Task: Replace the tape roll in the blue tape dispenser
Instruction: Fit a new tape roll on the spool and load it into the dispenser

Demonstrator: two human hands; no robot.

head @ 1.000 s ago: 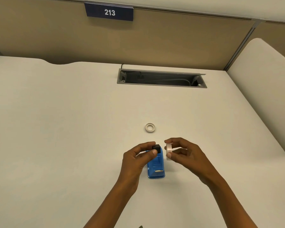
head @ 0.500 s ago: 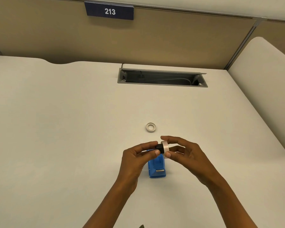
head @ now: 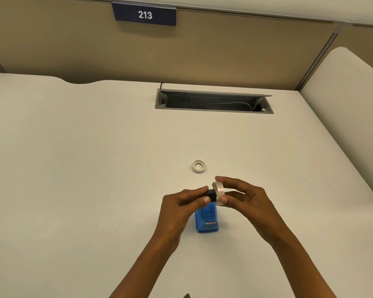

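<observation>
The blue tape dispenser point(head: 206, 221) stands on the white desk point(head: 95, 179), its metal cutter facing me. Just above it, my left hand point(head: 181, 208) pinches a small black spool core point(head: 211, 195) between thumb and fingers. My right hand point(head: 243, 200) grips a clear tape roll point(head: 219, 192) on edge. The black core touches the roll's left face, seemingly entering its hole. A thin, used-up white tape ring point(head: 198, 166) lies flat on the desk beyond the hands.
An open grey cable tray point(head: 213, 101) with cords is recessed in the desk further back. A tan partition with a "213" sign point(head: 144, 15) rises behind. A second white desk point(head: 349, 100) sits on the right.
My hands have come together: the black core and the tape roll were apart a second ago and now meet. Both have lifted slightly above the dispenser.
</observation>
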